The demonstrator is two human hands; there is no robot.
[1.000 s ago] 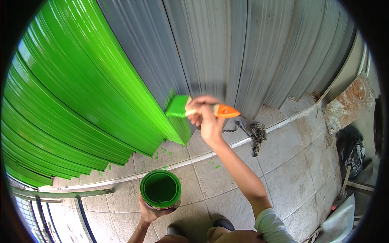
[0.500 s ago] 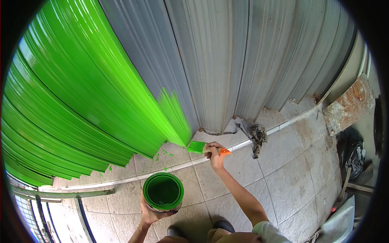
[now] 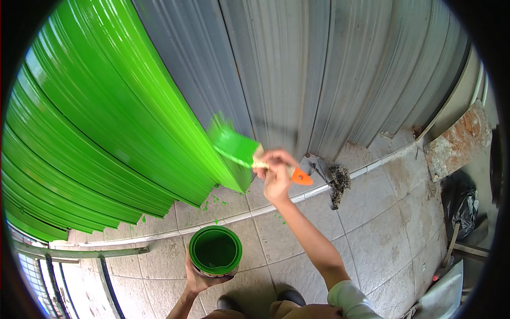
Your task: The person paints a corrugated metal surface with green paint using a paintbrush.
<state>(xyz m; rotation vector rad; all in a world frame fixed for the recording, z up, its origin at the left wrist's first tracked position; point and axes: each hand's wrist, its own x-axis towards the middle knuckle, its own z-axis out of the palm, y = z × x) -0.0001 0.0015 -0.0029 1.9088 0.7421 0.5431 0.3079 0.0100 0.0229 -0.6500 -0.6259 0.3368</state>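
Observation:
A broad paintbrush (image 3: 236, 147) with green-coated bristles and an orange handle tip is gripped in my right hand (image 3: 276, 173), fingers closed round its handle. Its bristles, slightly blurred, overlap the fresh green patch low on the corrugated metal wall (image 3: 276, 64). The left part of that wall is glossy green (image 3: 106, 106); the rest is bare grey. Down by my body, my left hand (image 3: 201, 279) supports an open paint can (image 3: 215, 251) from below and the side. Green coats the can's rim and inside, with dark green paint at the bottom.
Green drips dot the tiled floor (image 3: 313, 239) along the wall's foot. A dark, crusted clump (image 3: 339, 183) lies beside the white floor strip. At right are a rusty curved sheet (image 3: 459, 138) and a black plastic bag (image 3: 459, 202); at left, a metal rail (image 3: 79, 254). My shoes show below.
My right hand has raised the paintbrush from the wall's bottom edge, up and to the left, over the fresh green patch. The left hand and paint can have hardly moved.

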